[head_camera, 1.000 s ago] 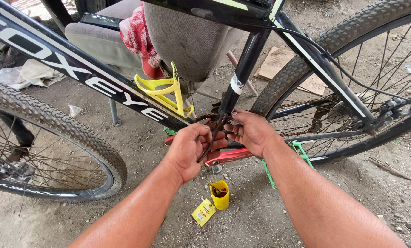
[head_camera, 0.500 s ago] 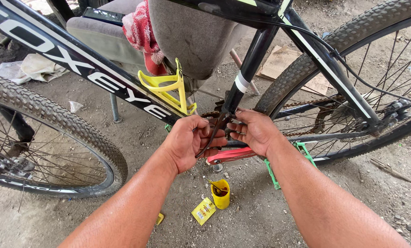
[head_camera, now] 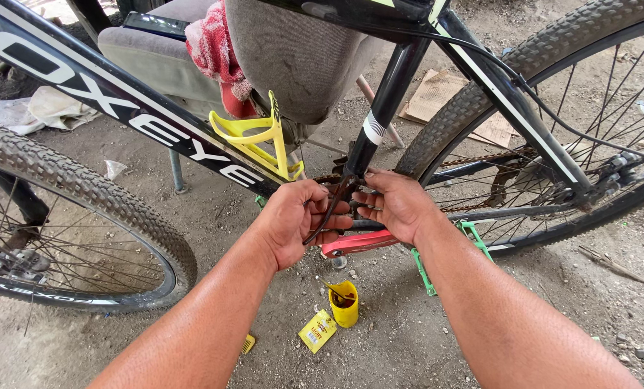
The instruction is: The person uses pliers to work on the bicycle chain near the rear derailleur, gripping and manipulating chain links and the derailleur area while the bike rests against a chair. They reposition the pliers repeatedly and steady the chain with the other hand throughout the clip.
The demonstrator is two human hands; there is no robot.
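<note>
Two bare hands meet at the bottom bracket of a black bicycle frame (head_camera: 120, 108), at the centre of the head view. The left hand (head_camera: 297, 223) is curled shut around a thin dark cable (head_camera: 329, 212) that curves down past its fingers; the right hand (head_camera: 394, 205) presses its fingers against the base of the seat tube (head_camera: 383, 122), but whether they pinch anything cannot be told. A red crank arm (head_camera: 358, 243) shows just below both hands, touching the left palm's edge.

Bare, dusty ground (head_camera: 567, 310) strewn with grit and small stones lies under the bicycle. On it, at six o'clock from the hands, stands a small yellow cup (head_camera: 345, 304) holding dark liquid, with a yellow packet (head_camera: 317, 331) lying just beside it at seven o'clock. A green pedal (head_camera: 473, 238) sits at three o'clock. The front wheel (head_camera: 84, 216) fills the nine o'clock side; the rear wheel (head_camera: 552, 86) rises at two o'clock, with flattened cardboard (head_camera: 437, 94) on the dirt behind it. A yellow bottle cage (head_camera: 261, 140) hangs on the down tube at eleven o'clock. Behind the frame stands a grey seat (head_camera: 156, 61) with a red cloth (head_camera: 217, 54) draped over it. Crumpled pale rags (head_camera: 37, 108) lie at ten o'clock.
</note>
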